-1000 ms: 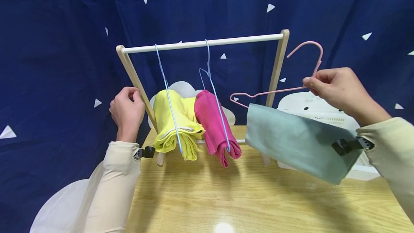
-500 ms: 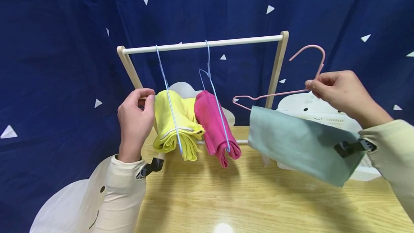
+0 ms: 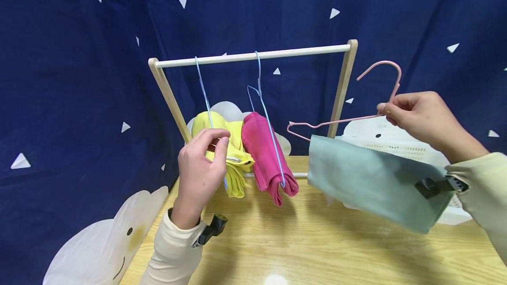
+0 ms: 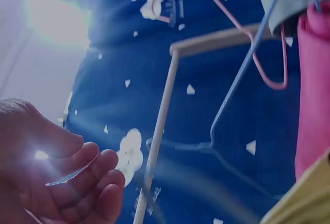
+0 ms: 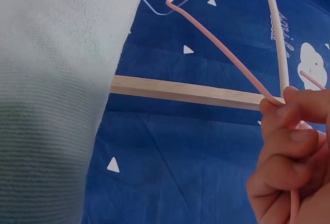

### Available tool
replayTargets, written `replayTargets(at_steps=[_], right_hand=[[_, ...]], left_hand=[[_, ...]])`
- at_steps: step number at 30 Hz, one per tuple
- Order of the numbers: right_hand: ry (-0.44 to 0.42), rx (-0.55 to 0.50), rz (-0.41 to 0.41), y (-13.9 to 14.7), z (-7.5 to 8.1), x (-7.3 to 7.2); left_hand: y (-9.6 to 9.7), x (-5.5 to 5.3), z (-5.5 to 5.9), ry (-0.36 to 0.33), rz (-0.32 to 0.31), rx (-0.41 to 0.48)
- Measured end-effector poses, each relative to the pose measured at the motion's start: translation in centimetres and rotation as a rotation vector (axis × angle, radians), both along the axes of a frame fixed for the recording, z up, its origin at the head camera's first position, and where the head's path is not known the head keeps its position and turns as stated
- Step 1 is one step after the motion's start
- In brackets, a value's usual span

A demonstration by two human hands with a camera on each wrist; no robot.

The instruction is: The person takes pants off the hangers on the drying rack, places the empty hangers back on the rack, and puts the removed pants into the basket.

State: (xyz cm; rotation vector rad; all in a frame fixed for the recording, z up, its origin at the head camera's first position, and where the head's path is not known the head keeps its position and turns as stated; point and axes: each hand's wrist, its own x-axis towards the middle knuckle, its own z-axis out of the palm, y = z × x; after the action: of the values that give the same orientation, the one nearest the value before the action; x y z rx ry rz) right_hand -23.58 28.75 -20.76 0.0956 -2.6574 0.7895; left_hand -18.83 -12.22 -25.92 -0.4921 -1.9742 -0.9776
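Observation:
A pink clothes hanger [image 3: 336, 122] is pinched just below its hook by my right hand [image 3: 425, 120], off the rack's right side. A folded pale green cloth [image 3: 372, 179] hangs over its lower bar. My left hand [image 3: 202, 175] is in front of the yellow folded cloth [image 3: 235, 181], partly hiding it. Its fingers are loosely bent with nothing between them, as the left wrist view also shows. The yellow cloth and a magenta folded cloth [image 3: 263, 153] hang on blue hangers [image 3: 267, 120] from the white rail [image 3: 301, 52] of a small wooden rack.
Behind the green cloth stands a white perforated basket [image 3: 396, 142] on the wooden table [image 3: 301, 250]. The rack's right post [image 3: 342, 89] rises between the magenta cloth and the pink hanger. A dark blue curtain [image 3: 95, 78] with white triangles and clouds hangs behind.
My left hand has moved right from beside the rack's left post to in front of the yellow cloth. My right hand keeps its grip on the pink hanger, now slightly lower in view.

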Motion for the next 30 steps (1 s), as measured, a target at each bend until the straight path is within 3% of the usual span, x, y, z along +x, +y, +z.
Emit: replayTargets(at_steps=[11, 17, 22, 30], right_hand=[[0.002, -0.014, -0.008, 0.1, 0.3, 0.3], [0.013, -0.026, -0.012, 0.2, 0.5, 0.2], [-0.004, -0.007, -0.035, 0.4, 0.2, 0.2], [0.018, -0.007, -0.021, 0.3, 0.0, 0.0]], left_hand=[[2.4, 0.7, -0.7, -0.109, -0.191, -0.115], [4.2, 0.9, -1.0, -0.149, -0.263, -0.122], [6.7, 1.1, -2.1, -0.108, -0.295, -0.099], [11.0, 1.7, -5.0, 0.005, -0.361, 0.056]])
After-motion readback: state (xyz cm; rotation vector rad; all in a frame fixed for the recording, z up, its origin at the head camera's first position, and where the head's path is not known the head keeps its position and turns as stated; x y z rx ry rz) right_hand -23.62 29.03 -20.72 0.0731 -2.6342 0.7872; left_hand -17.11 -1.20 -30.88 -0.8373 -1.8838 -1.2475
